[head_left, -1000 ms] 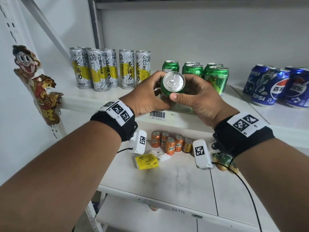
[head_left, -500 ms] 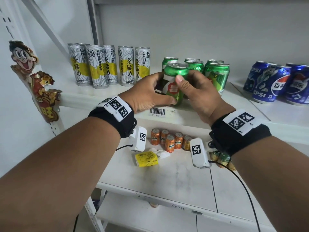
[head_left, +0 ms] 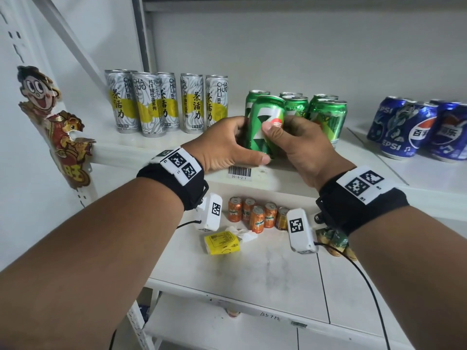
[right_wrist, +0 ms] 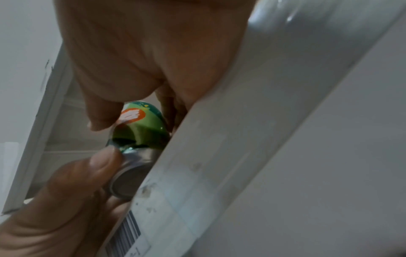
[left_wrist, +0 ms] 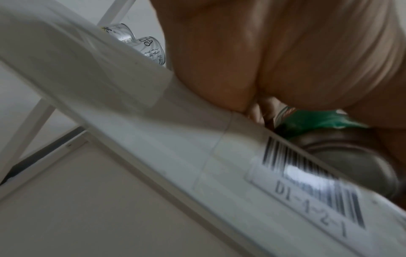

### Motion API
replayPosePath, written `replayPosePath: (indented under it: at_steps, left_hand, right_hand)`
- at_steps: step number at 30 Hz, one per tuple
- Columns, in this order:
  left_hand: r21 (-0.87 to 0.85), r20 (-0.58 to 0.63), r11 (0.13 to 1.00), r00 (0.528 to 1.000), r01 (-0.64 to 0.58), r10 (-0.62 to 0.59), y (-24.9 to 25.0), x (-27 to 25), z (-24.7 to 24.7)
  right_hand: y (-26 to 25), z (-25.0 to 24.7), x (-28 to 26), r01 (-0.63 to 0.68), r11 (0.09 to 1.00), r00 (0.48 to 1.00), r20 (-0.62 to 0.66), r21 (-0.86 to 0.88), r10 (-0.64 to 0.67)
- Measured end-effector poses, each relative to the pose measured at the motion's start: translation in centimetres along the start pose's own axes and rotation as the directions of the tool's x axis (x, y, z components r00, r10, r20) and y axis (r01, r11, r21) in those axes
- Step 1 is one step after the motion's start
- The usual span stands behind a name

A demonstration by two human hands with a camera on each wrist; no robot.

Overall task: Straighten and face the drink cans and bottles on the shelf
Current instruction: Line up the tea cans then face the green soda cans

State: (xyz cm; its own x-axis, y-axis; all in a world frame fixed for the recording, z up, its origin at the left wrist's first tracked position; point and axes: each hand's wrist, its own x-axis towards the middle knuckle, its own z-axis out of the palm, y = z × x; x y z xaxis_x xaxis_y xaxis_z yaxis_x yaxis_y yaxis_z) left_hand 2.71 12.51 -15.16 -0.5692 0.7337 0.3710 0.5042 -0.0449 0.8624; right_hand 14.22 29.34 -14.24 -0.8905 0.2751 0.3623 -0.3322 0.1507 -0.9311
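Clearly mid-placement: green can [head_left: 265, 127] gripped in both hands, tilted, base low at the front edge of the shelf [head_left: 126, 150] just above the barcode label [head_left: 239, 171]; not yet stood down, judging by the lean. Left hand [head_left: 227, 145] wrapped round the can's left side, thumb under near the base, probably to steady and steer the bottom; right hand [head_left: 300, 145] clasped round the right side, thumb on the red logo, likely to turn the label frontward. Held in front of the other green cans [head_left: 326, 117], presumably to head that row; tall silver cans [head_left: 161, 104] to the left and blue cans [head_left: 409, 130] to the right kept in separate groups.
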Motion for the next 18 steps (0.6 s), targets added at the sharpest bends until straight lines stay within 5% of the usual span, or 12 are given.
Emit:
replayPosePath:
  at_steps: [18]
  left_hand:
    - [0.025, -0.047, 0.999, 0.998, -0.032, 0.033, -0.8, 0.4, 0.0]
  right_hand:
    - [0.6, 0.3, 0.2, 0.099, 0.988, 0.995, -0.016, -0.123, -0.102]
